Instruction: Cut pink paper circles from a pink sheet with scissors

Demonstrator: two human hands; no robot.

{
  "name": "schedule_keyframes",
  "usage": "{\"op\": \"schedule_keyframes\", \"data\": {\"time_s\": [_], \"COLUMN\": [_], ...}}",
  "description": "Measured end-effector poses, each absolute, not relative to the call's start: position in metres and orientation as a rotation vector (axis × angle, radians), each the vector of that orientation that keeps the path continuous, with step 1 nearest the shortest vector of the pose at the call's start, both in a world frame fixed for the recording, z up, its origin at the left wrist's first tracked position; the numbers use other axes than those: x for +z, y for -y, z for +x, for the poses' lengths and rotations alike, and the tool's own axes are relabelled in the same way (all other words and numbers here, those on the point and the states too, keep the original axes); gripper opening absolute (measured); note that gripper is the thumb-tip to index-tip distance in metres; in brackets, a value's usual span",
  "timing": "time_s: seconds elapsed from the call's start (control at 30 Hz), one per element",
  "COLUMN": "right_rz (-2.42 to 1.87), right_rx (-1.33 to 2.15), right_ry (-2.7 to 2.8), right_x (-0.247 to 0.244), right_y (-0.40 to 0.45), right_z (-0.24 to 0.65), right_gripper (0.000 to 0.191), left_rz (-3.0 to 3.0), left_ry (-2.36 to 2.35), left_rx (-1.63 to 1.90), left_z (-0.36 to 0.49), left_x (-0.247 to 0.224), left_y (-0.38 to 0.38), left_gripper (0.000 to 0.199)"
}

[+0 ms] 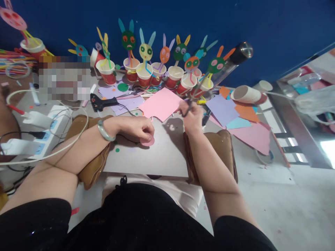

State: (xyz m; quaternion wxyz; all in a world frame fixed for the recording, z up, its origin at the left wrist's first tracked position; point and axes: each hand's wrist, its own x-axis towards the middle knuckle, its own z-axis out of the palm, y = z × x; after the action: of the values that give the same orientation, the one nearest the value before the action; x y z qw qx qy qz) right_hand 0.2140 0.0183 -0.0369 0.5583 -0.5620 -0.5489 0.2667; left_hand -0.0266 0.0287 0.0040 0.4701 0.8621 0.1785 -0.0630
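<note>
My left hand point(138, 128), with a pale bangle at the wrist, pinches a small round pink paper piece point(147, 142) just above the table. My right hand point(193, 116) is closed around the dark handle of scissors point(187, 111); their blades point up and away, smeared by motion. A large pink paper sheet point(160, 104) with a cut-out edge lies between and beyond both hands. Lilac paper point(222, 108) rests to the right of my right hand. A black glue gun point(104, 103) lies beyond my left forearm.
Several paper cups point(144, 77) with paper rabbit heads stand along the blue wall. A power strip point(48, 130) with cables sits at left. Brown cushions point(225, 150) lie under my forearms. A tall bottle point(231, 64) and stacked cups point(246, 94) are at right.
</note>
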Motion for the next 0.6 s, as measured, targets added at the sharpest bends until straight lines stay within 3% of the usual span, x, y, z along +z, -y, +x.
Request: {"op": "schedule_keyframes", "data": {"time_s": [0.13, 0.27, 0.47, 0.6], "right_rz": [-1.631, -1.662, -1.723, -1.706], "right_rx": [0.441, 0.207, 0.154, 0.185], "right_ry": [1.822, 2.188, 2.097, 2.052], "right_x": [-0.040, -0.047, -0.059, -0.066], "right_y": [-0.012, -0.005, -0.011, -0.020], "right_z": [0.208, 0.202, 0.201, 0.198], "right_gripper": [0.030, 0.008, 0.017, 0.015], "left_rz": [2.169, 2.250, 2.390, 2.580], "left_ry": [-0.413, -0.520, -0.940, -0.802], "left_rx": [-0.263, -0.212, 0.146, 0.124], "left_z": [-0.023, -0.025, -0.026, -0.025], "left_x": [-0.001, -0.001, -0.007, -0.019], "left_y": [-0.023, -0.030, -0.040, -0.040], "left_gripper": [0.021, 0.027, 0.022, 0.027]}}
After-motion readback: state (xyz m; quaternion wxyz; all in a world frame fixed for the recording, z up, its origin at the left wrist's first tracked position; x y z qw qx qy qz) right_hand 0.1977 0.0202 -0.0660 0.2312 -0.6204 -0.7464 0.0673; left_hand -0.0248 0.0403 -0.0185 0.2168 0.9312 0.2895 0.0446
